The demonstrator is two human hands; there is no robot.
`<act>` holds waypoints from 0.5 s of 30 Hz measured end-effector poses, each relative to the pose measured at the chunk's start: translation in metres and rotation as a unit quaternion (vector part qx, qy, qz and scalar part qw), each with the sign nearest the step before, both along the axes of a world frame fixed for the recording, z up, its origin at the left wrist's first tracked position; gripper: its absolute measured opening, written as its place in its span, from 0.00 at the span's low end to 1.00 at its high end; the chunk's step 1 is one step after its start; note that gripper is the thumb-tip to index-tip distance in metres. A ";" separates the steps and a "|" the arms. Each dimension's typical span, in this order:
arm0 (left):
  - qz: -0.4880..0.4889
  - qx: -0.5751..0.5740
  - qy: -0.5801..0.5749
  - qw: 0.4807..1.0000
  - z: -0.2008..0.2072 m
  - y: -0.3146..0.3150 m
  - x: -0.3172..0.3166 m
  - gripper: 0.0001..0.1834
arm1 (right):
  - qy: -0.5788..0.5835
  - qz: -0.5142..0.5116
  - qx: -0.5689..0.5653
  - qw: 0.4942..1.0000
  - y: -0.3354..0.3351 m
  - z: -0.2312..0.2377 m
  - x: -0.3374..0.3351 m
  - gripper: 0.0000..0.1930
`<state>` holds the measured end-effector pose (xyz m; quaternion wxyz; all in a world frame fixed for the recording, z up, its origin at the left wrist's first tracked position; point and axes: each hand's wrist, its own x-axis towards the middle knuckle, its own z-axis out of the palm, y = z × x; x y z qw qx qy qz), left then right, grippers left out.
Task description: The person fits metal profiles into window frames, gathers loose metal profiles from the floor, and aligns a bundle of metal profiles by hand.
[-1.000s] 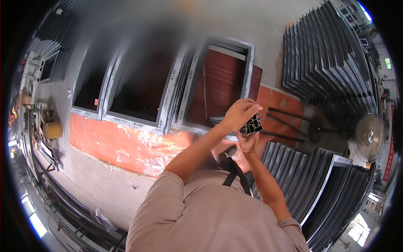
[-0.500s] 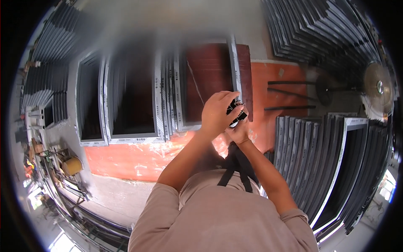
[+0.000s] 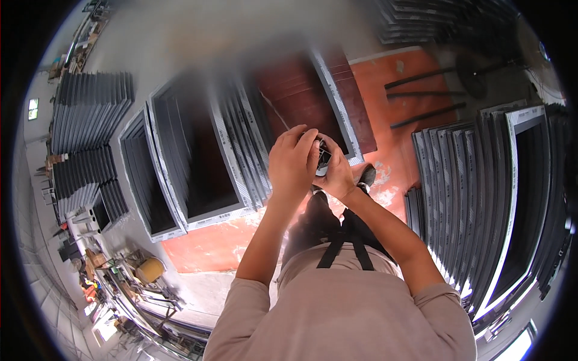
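Note:
Both hands are raised in front of my body and meet around a small black profile piece (image 3: 324, 155) with thin silvery edges, like a short cut section of frame profile. My left hand (image 3: 291, 161) curls over it from the left, fingers bent across its top. From the right and below, my right hand (image 3: 338, 175) closes on it with the thumb side towards the left hand. Fingers hide much of the piece, so I cannot tell whether it is one part or more. Beyond the hands a grey window frame (image 3: 337, 102) rests over a dark red panel (image 3: 361, 114).
Grey frames (image 3: 198, 219) lean upright ahead to the left, over an orange sheet (image 3: 205, 248). More stacked frames (image 3: 457, 192) stand close on my right, others (image 3: 90, 114) far left. A yellow spool (image 3: 149, 270) sits among clutter at left. Dark bars (image 3: 427, 114) lie at right.
The view has turned, so the frames now appear tilted. My hands have shifted slightly left in the picture and wrap the black piece more closely, leaving less of it visible.

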<state>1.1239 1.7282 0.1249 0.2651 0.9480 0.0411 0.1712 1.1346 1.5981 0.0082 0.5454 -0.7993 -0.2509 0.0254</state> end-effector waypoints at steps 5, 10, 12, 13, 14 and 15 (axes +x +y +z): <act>-0.004 -0.002 -0.020 1.000 -0.003 -0.006 0.003 0.13 | -0.001 0.005 0.025 1.000 -0.005 0.002 0.001 0.55; -0.062 0.007 -0.011 0.998 0.000 0.000 0.005 0.14 | -0.010 -0.001 -0.014 1.000 -0.011 0.013 0.000 0.56; -0.080 0.012 -0.007 0.997 0.002 -0.001 0.007 0.13 | -0.005 -0.005 -0.004 1.000 -0.012 0.006 -0.002 0.55; -0.078 0.018 0.001 0.997 0.002 -0.001 0.007 0.12 | -0.001 -0.004 0.004 1.000 -0.012 0.006 -0.002 0.55; -0.076 0.025 0.009 0.997 0.003 -0.002 0.006 0.11 | 0.001 -0.006 0.006 1.000 -0.013 0.006 -0.002 0.55; -0.078 0.027 0.011 0.997 0.003 -0.003 0.006 0.11 | 0.007 -0.004 0.003 1.000 -0.014 0.006 -0.003 0.54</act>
